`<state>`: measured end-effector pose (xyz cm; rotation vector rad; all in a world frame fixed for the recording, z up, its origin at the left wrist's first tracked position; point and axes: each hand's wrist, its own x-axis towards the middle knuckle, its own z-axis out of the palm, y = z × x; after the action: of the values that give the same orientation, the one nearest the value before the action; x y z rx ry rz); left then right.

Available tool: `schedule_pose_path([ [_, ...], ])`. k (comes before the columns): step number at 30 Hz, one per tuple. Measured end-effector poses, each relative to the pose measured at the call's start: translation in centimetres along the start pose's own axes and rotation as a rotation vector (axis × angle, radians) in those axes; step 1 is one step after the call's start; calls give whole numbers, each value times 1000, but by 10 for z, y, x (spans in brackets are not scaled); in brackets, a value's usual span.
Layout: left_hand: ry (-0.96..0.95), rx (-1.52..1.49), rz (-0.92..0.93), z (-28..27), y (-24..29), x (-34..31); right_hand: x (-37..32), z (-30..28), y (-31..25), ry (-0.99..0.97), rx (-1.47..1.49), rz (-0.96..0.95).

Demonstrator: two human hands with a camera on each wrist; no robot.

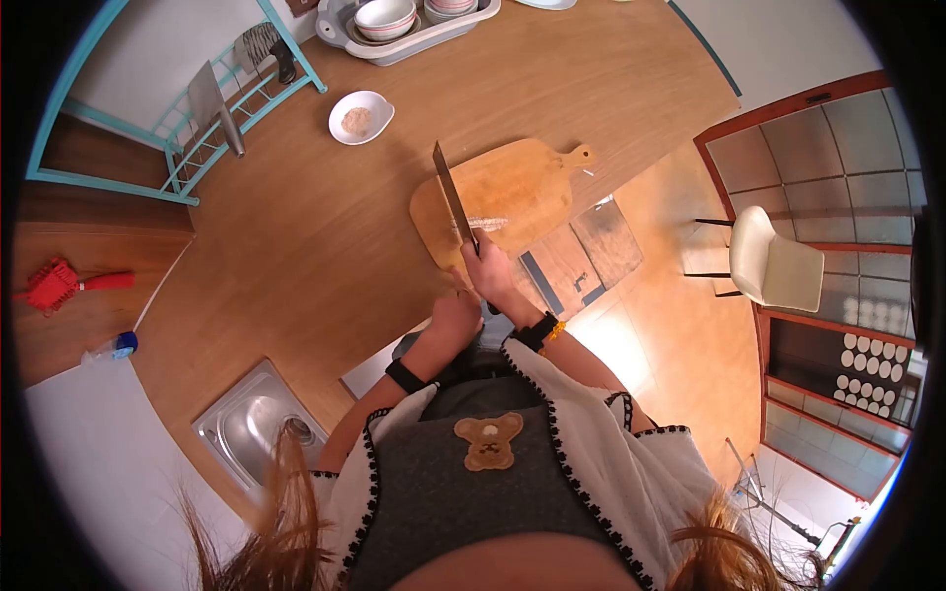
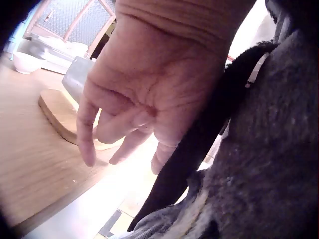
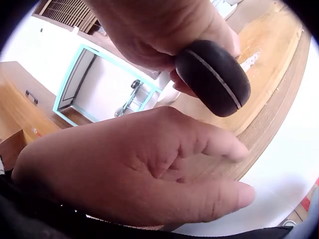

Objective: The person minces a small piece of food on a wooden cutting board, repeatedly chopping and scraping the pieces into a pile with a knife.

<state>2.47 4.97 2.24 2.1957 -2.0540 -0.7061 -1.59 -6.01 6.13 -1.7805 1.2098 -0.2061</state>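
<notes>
My right hand [image 1: 490, 271] grips the black handle [image 3: 212, 77] of a broad-bladed kitchen knife [image 1: 453, 192], whose blade points away from me over the left part of a wooden cutting board [image 1: 537, 182]. Beside the blade, a small strip of whitish, finely cut food [image 1: 485, 224] lies on the board. My left hand [image 1: 455, 317] hangs close to the body by the counter edge, just left of the right hand. In the left wrist view its fingers [image 2: 87, 134] are loosely bent with nothing in them. The blade hides part of the board.
A white bowl [image 1: 376, 100] with pinkish food stands beyond the board. Farther back is a grey basin [image 1: 419, 44] of stacked bowls. A teal rack [image 1: 182, 177] holding a cleaver [image 1: 205, 97] is at left, with a sink [image 1: 222, 424] nearer me. A chair [image 1: 778, 261] stands right.
</notes>
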Motion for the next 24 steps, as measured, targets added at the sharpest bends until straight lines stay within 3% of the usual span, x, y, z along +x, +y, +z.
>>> schedule_pose_path([
  [3, 58, 53, -83, 1, 4, -2, 1, 4, 0, -5, -9, 44],
  [6, 183, 123, 16, 7, 2, 1, 4, 2, 0, -9, 27, 73],
  [9, 143, 68, -74, 6, 4, 1, 4, 4, 4, 5, -5, 51],
  [12, 138, 185, 1, 3, 1, 2, 3, 6, 4, 34, -9, 24],
  [14, 27, 37, -52, 5, -1, 2, 0, 6, 4, 44, 12, 29],
  [16, 4, 41, -32, -5, -2, 0, 0, 7, 7, -18, -62, 17],
  [24, -129, 45, 6, -13, -5, -2, 0, 6, 8, 55, -73, 26],
])
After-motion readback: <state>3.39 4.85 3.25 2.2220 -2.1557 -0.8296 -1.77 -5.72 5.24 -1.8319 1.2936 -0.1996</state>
